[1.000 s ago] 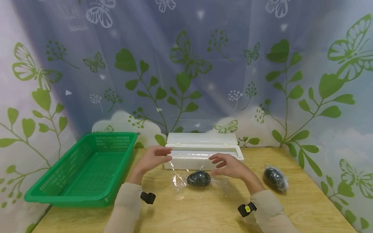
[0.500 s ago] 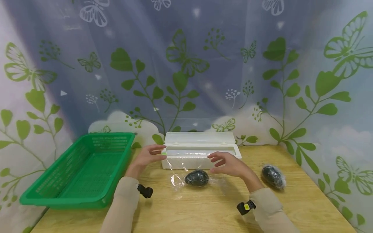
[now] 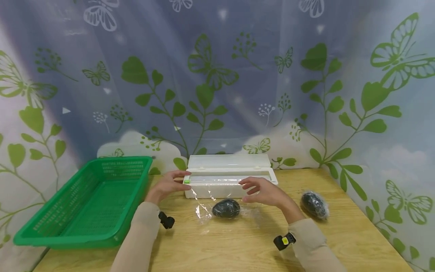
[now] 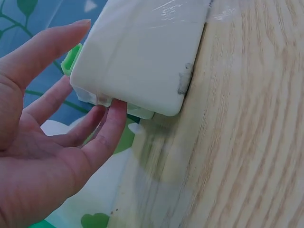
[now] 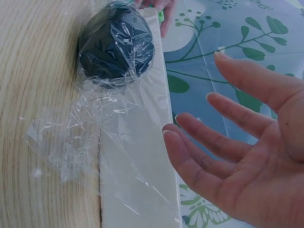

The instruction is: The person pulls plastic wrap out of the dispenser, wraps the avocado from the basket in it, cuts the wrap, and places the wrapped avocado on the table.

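A white cling film dispenser (image 3: 217,191) stands at the back of the table with its lid raised. A green slider cutter (image 3: 187,181) sits at its left end. My left hand (image 3: 168,185) is at that end; in the left wrist view its fingers (image 4: 111,126) touch the box end, thumb apart. Clear cling film (image 3: 202,213) trails from the box down over a dark, egg-shaped, avocado-like fruit (image 3: 226,208) in front. My right hand (image 3: 263,191) hovers beside the fruit near the dispenser's right front, fingers loosely bent and holding nothing.
A second dark fruit wrapped in film (image 3: 314,205) lies at the right of the table (image 3: 217,245). On the left stands a green plastic basket (image 3: 81,241). A patterned curtain (image 3: 217,94) hangs behind the table.
My left hand has shifted slightly left along the dispenser, and the green slider cutter now shows at its left end. The right hand hardly moves. The head view has turned slightly.
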Demonstrator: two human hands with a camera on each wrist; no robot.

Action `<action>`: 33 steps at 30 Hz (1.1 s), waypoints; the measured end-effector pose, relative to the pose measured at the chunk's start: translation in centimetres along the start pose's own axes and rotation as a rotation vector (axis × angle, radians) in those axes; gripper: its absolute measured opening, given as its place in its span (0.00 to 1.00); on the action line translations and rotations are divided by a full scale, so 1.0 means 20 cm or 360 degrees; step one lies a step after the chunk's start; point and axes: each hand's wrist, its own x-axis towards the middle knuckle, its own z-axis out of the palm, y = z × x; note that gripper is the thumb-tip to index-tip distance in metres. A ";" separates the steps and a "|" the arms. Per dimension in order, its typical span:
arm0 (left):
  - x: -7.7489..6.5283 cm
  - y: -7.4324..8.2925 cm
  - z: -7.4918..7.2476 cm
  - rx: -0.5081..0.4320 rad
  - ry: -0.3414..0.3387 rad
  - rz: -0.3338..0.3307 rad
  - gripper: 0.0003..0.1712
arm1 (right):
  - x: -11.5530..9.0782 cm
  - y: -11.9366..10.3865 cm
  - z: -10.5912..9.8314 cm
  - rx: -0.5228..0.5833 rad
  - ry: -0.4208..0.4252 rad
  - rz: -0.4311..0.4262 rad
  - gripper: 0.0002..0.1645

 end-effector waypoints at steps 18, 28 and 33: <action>0.03 -0.04 0.04 0.0186 0.0132 0.0228 0.36 | 0.01 0.01 0.00 0.0004 -0.0011 0.0011 0.36; 0.04 -0.06 0.04 0.0131 0.0167 0.0185 0.34 | 0.00 0.00 0.00 0.0038 -0.0012 0.0033 0.37; 0.04 -0.07 0.03 0.0007 0.0161 0.0108 0.35 | 0.01 0.00 0.00 0.0020 -0.0013 0.0020 0.37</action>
